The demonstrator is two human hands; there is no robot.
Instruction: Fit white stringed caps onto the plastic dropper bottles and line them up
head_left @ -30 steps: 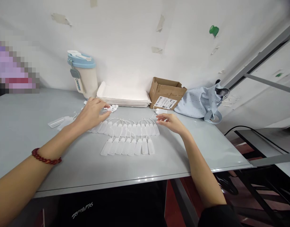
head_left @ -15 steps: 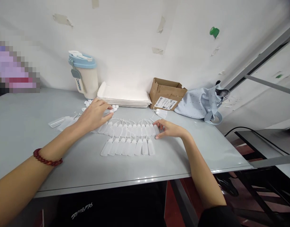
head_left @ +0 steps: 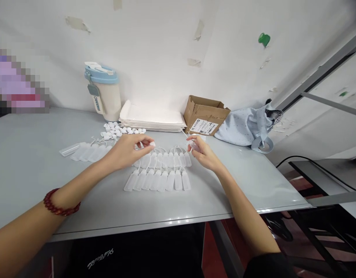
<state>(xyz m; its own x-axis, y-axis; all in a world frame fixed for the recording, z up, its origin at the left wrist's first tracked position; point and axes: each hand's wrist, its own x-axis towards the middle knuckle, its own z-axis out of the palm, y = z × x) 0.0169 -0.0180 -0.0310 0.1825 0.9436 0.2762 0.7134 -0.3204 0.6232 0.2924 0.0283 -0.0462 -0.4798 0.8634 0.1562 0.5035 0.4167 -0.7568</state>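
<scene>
My left hand pinches a small white cap between thumb and fingers, above the back row. To its right, my right hand is closed on a small translucent bottle, partly hidden by the fingers, with a thin white cord at its top. Between and below the hands, similar flat bottles with white cords lie in a back row and a front row. More of these bottles lie at the left, partly behind my left forearm. A pile of small white caps sits beyond my left hand.
Along the wall stand a cream cup with a blue lid, a stack of white envelopes, an open cardboard box and a light blue cloth bag. The grey table's front edge runs close to me.
My left hand has moved right and nearer from the cap pile, with a white cap in its fingers. My right hand has lifted a bottle from the back row's right end.
</scene>
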